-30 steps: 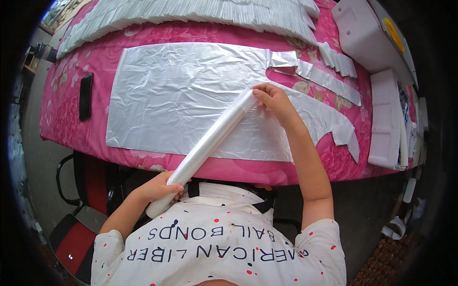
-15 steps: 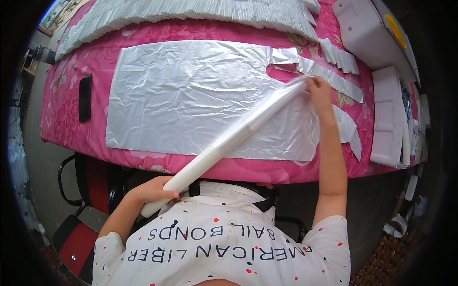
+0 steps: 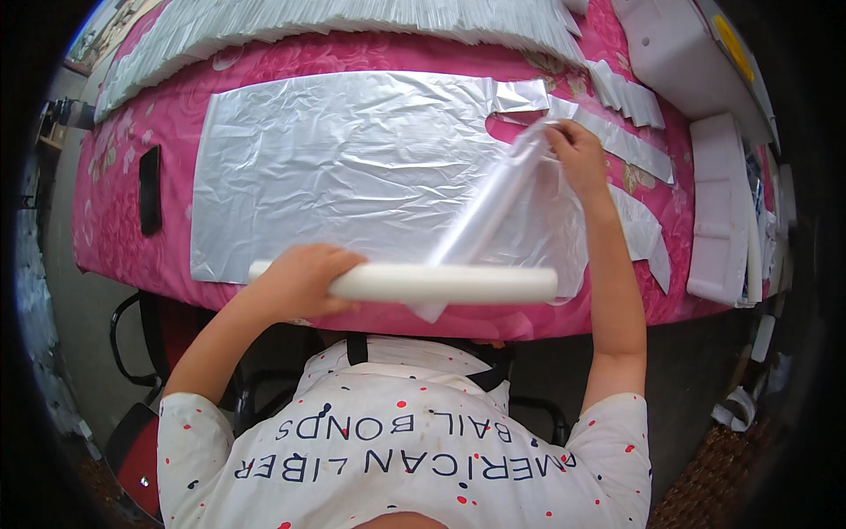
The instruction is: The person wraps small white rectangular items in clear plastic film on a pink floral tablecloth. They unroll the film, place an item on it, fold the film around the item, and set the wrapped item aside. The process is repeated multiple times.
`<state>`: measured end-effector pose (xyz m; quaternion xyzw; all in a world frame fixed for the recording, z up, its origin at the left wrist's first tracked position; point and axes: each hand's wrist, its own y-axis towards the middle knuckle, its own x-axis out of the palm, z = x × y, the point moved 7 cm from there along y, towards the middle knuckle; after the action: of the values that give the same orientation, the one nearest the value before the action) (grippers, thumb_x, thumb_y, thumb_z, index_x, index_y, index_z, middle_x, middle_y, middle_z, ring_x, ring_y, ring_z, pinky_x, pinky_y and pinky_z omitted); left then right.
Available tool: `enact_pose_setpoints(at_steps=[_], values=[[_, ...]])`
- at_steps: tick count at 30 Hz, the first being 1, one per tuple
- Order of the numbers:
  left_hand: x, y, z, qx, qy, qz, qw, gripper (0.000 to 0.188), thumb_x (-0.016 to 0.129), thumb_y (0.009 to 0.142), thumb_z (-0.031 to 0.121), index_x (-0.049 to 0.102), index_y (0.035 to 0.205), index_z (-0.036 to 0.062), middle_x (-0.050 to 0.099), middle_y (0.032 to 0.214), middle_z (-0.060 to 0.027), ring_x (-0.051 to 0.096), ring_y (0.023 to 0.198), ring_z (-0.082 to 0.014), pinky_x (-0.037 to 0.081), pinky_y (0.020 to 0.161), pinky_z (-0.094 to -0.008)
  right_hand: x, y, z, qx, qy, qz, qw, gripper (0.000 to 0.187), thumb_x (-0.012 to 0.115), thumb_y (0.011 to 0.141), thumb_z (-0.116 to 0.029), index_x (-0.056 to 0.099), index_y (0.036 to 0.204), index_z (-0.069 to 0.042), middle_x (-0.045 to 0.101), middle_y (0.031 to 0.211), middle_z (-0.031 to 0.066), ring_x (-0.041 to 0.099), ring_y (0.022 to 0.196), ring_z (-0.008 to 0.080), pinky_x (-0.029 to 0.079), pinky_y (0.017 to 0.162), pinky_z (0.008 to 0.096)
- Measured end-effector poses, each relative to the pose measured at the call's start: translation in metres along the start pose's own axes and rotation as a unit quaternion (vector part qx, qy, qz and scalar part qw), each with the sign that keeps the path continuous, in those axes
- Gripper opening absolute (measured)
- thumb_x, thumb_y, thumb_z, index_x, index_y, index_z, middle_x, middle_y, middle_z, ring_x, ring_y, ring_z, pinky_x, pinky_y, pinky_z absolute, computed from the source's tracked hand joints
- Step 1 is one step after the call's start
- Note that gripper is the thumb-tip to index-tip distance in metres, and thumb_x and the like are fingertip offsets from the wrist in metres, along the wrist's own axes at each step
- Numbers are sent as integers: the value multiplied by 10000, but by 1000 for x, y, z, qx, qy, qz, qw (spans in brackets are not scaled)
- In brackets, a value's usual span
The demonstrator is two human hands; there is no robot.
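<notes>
A white roll [image 3: 449, 284] lies level above the table's near edge, with my left hand [image 3: 308, 280] closed around its left part. My right hand [image 3: 575, 152] pinches the top of a folded strip of translucent plastic film [image 3: 476, 214]. The strip slants down and left from my fingers, goes behind the roll, and its lower end pokes out beneath. Whether it joins the roll there is hidden. Under both lies a wide, wrinkled silvery plastic sheet [image 3: 335, 167], spread flat, with a rounded cutout and strap-like pieces at its right end.
A pink flowered cloth [image 3: 115, 194] covers the table. A black phone-like slab [image 3: 151, 189] rests at left. Tightly packed folded white plastic pieces [image 3: 352, 25] line the far side. White foam boxes [image 3: 716, 203] stand at right. Red-and-black chairs [image 3: 137, 450] are at lower left.
My left hand has lifted and swung the roll from a diagonal along the strip to nearly level. My right hand has shifted slightly left and up, still pinching the film.
</notes>
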<state>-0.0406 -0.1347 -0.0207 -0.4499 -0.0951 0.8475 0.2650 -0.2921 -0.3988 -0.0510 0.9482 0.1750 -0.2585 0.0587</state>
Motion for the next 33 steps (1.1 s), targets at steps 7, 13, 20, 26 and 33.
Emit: enact_pose_setpoints(at_steps=[7, 13, 20, 26, 33], values=[[5, 27, 40, 284, 183, 275, 900, 535, 695, 717, 286, 517, 1148, 23, 551, 1134, -116, 536, 1044, -258, 445, 892, -384, 54, 22, -22, -24, 67, -75, 995, 184, 611, 815, -142, 638, 893, 22, 637, 746, 51, 566, 671, 100, 454, 635, 245], [74, 39, 63, 281, 171, 65, 942, 738, 449, 830, 527, 363, 1315, -21, 324, 1401, -171, 309, 1307, -276, 259, 1066, -403, 68, 35, -15, 15, 25, -149, 988, 204, 620, 814, -146, 630, 922, 27, 633, 762, 57, 570, 688, 101, 466, 653, 249], [98, 33, 61, 254, 182, 60, 948, 775, 403, 827, 581, 293, 1382, 51, 241, 1452, -161, 219, 1351, -280, 193, 1082, -439, 47, 13, -51, -26, -43, -6, 999, 445, 659, 793, -226, 538, 1156, 2, 573, 1102, 171, 602, 897, 226, 477, 804, 325], [103, 30, 65, 246, 196, 60, 947, 764, 394, 831, 588, 298, 1382, 68, 249, 1448, -160, 226, 1348, -283, 183, 1082, -441, 89, -113, -93, -268, -153, -137, 941, 471, 682, 742, -221, 546, 1162, -57, 575, 1081, 132, 534, 994, 286, 398, 901, 393], [106, 25, 66, 241, 196, 62, 949, 776, 420, 820, 574, 289, 1382, 56, 225, 1460, -151, 198, 1359, -279, 155, 1093, -443, 61, -145, -76, -209, -270, -96, 935, 480, 677, 703, -138, 557, 1165, -88, 581, 1051, 107, 544, 949, 290, 415, 833, 403]])
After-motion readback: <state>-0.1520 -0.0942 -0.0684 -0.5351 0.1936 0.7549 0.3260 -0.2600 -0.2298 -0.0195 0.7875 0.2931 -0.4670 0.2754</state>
